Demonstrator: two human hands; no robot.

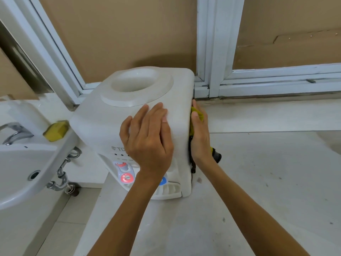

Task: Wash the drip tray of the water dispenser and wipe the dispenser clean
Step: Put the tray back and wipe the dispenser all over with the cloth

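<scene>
A pale tiled floor (258,182) fills the lower and right parts of the view, bare and open to the right of the dispenser as far as the white window frame (214,52) along the back wall. A white sink (22,163) takes the left side, its rim close to the dispenser's left face, leaving only a narrow gap there; its chrome tap (16,132) stands at the back and the drain pipe (60,174) hangs beneath.

The water dispenser (103,124) stands on the floor between sink and open tile, upright, its back near the window frame. Its round bottle well sits on top. On the front face, partly hidden by the left forearm, are a red tap (126,177) and a blue tap (162,180), and below them the drip tray (168,191) sits in place at the base, its front edge jutting toward the camera.

The left hand (147,143) lies flat on the dispenser's top front right edge, fingers (158,111) spread narrow and pressed on the casing, holding nothing. The right hand (201,133) lies against the right side wall, fingers closed over a yellow cloth (200,115) pinned between palm and casing; a dark end of it pokes out behind the wrist.

A yellow sponge (56,131) rests on the sink's rim, just beside the dispenser's left corner.
</scene>
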